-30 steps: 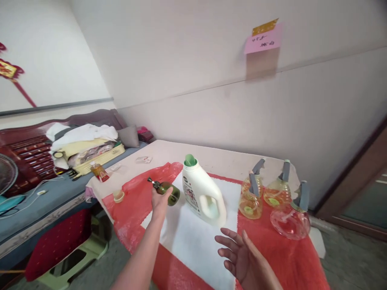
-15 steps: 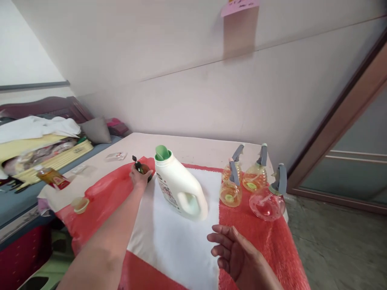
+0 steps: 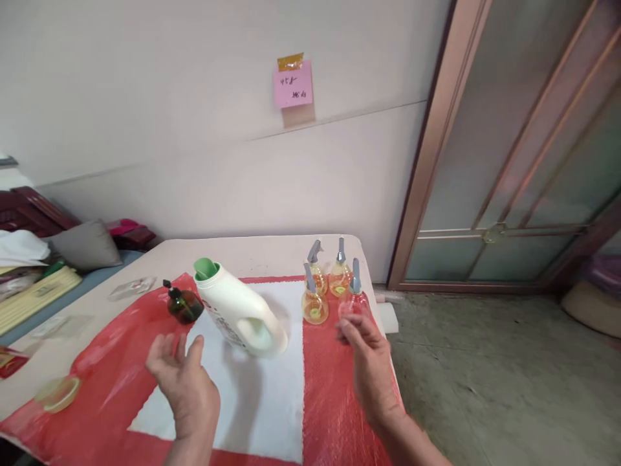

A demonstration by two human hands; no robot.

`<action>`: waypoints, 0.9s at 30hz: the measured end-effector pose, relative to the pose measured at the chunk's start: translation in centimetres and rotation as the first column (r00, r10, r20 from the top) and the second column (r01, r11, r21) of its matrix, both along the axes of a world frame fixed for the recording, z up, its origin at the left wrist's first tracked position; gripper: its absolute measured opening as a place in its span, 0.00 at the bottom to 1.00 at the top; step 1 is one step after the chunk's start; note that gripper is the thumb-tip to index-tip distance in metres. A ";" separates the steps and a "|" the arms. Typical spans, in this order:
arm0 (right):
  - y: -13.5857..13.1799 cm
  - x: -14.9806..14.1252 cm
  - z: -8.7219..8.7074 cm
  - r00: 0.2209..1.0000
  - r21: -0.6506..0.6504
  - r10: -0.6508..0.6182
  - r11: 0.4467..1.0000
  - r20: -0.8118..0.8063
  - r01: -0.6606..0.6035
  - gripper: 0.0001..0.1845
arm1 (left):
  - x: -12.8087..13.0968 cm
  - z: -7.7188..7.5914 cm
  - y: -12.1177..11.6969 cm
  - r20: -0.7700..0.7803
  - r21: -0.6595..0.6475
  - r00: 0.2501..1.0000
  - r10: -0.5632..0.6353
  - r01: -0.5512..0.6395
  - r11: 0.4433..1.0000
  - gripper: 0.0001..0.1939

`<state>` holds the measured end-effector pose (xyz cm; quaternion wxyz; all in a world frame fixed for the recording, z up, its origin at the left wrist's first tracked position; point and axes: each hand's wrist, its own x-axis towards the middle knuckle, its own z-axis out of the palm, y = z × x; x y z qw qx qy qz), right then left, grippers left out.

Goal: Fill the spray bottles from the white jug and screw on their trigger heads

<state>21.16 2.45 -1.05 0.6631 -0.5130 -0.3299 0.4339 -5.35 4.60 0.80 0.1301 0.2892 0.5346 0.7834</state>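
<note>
My left hand [image 3: 187,385] is open and holds nothing, fingers spread, in front of a dark amber pump bottle [image 3: 185,307] with a black top. To its right, a cream detergent jug [image 3: 242,307] with a green mouth and a handle leans over a white cloth [image 3: 272,408]. My right hand [image 3: 369,362] has loosely bent fingers, apart from the thumb, and overlaps the lower part of a pink spray bottle [image 3: 356,299]. Whether it touches that bottle, I cannot tell. Beside it stand clear spray bottles [image 3: 315,307] with yellowish liquid and grey trigger heads.
Red cloth [image 3: 334,388] lies under the white one. A small pale bowl [image 3: 59,395] and clear plastic packets [image 3: 130,289] are on the left. Above, a pink note [image 3: 294,85] is taped to the wall. A sliding door [image 3: 490,259] and grey floor [image 3: 485,375] lie right.
My left hand has let go of the pump bottle and drawn back toward me. My right hand has moved forward to the pink spray bottle. The view has turned right.
</note>
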 end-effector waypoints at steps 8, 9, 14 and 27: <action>5.3 4.9 -0.4 0.834 0.174 -0.140 0.983 0.533 0.054 0.20 | 10.9 1.8 -3.7 0.174 0.051 0.960 -0.219 0.213 0.976 0.32; 5.7 4.9 -0.7 0.817 0.167 -0.133 0.985 0.562 0.046 0.23 | 11.5 0.9 -3.8 0.189 0.021 0.952 -0.239 0.240 0.971 0.32; 6.1 5.0 -0.8 0.787 0.176 -0.095 0.984 0.609 -0.017 0.28 | 12.8 -3.0 -4.5 0.096 -0.221 0.862 -0.497 0.505 0.834 0.24; -0.4 0.9 1.7 0.657 0.291 0.751 0.617 0.059 -0.731 0.20 | 13.5 0.5 -4.6 -0.117 -0.390 0.576 -0.809 0.723 0.571 0.18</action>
